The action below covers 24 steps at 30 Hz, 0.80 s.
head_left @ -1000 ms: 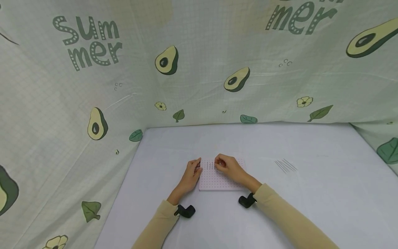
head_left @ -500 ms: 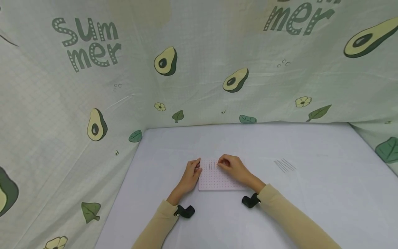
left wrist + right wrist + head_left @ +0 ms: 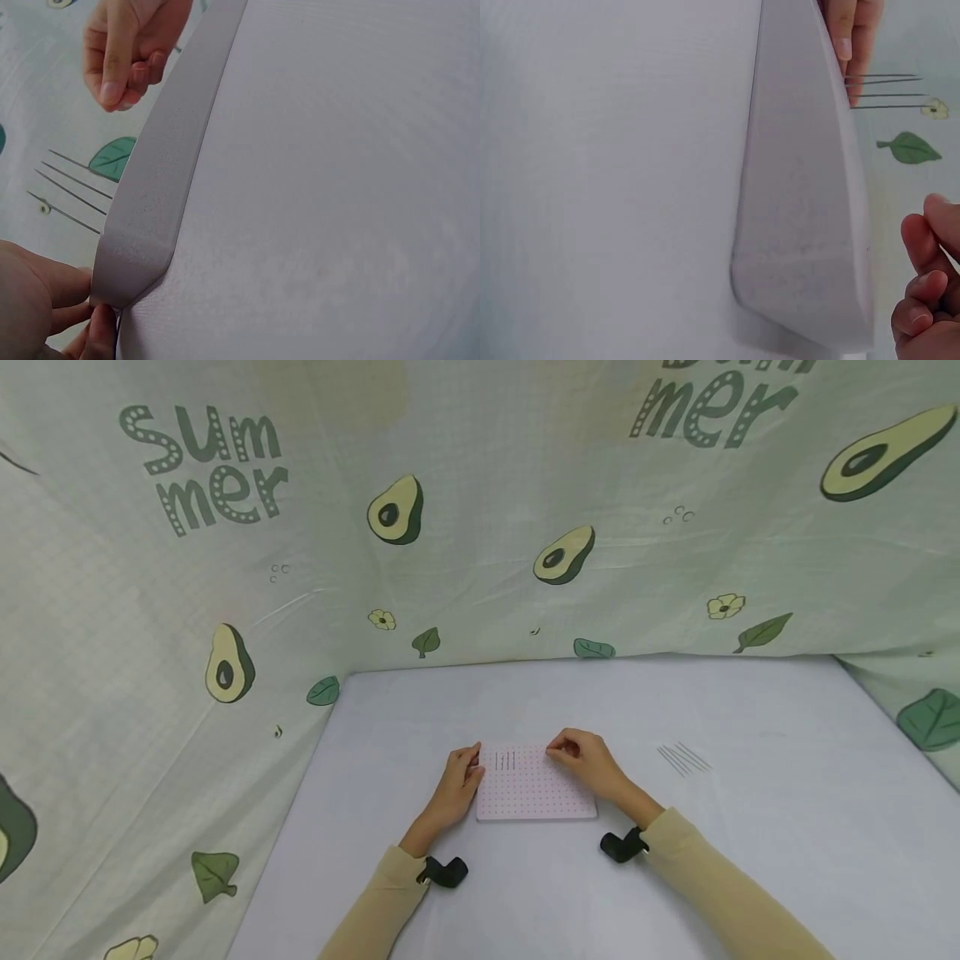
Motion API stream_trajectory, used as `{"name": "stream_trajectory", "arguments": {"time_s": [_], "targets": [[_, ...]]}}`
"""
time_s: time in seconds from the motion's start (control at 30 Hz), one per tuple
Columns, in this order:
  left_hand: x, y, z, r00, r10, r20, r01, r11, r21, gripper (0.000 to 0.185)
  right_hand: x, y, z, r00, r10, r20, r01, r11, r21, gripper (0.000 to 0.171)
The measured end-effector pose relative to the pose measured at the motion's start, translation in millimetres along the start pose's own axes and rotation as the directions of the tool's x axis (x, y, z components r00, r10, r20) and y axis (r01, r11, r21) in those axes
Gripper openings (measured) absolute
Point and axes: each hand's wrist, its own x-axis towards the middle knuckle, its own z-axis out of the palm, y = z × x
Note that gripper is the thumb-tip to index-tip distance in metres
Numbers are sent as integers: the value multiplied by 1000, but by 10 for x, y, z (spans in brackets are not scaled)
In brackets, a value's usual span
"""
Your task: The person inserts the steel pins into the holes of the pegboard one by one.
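Observation:
A pale pink pegboard (image 3: 536, 793) with a grid of small holes lies on the table. Several thin dark metal sticks (image 3: 889, 95) stand upright in a row near its back left corner. My left hand (image 3: 456, 781) holds the board's left edge, fingertips and thumb at the rim. Over the back right part of the board is my right hand (image 3: 592, 764), its fingers loosely curled. In the right wrist view, nothing shows between its thumb and forefinger.
More thin sticks (image 3: 684, 759) lie loose in a small group on the white table (image 3: 750, 860), right of the board. A cloth (image 3: 465, 568) printed with avocados and leaves hangs behind and to the left.
My right hand has let go of the last stick in the row and moved right across the board, leaving the whole row in sight. My left hand stays at the board's edge.

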Motion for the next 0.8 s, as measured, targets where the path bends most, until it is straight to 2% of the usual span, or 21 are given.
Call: {"name": "stream_trajectory", "arguments": {"time_s": [0.33,0.53,0.8], "targets": [[-1,-18,0,1000,1,3,-1,1000,-5,50,-53,94,-202,996,18,-85,-18,1000,1,9],[5,-11,3,1000,4,1,-4,1000,-11,49,-86,174,-341,989,31,-143,-35,999,-29,4],[9,-19,14,1000,4,0,-4,1000,-11,49,-163,273,-527,974,58,-219,-78,993,-83,8]]}}
